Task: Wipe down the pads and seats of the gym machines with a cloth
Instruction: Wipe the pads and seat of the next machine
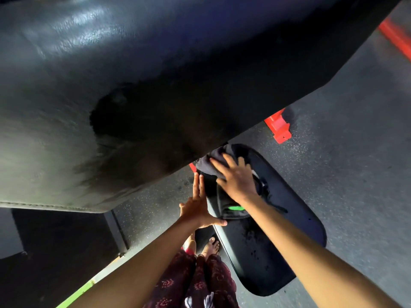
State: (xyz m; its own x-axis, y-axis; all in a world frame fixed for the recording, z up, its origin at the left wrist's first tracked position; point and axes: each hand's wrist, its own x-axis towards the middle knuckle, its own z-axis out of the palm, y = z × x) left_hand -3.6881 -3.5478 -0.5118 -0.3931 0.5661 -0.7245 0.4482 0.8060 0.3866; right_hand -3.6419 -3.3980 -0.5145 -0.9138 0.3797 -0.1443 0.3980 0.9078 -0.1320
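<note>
Dim, glare on black pad; blurred red frame, wide-angle bending

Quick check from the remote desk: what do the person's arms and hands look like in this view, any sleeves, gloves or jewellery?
Both forearms are bare as far as the frame shows: no sleeves reach them. The left hand and right hand wear no gloves, and no rings, watch or bracelets are visible at the wrists. Below the arms, the person wears a dark maroon garment with a small pale printed pattern.
</note>
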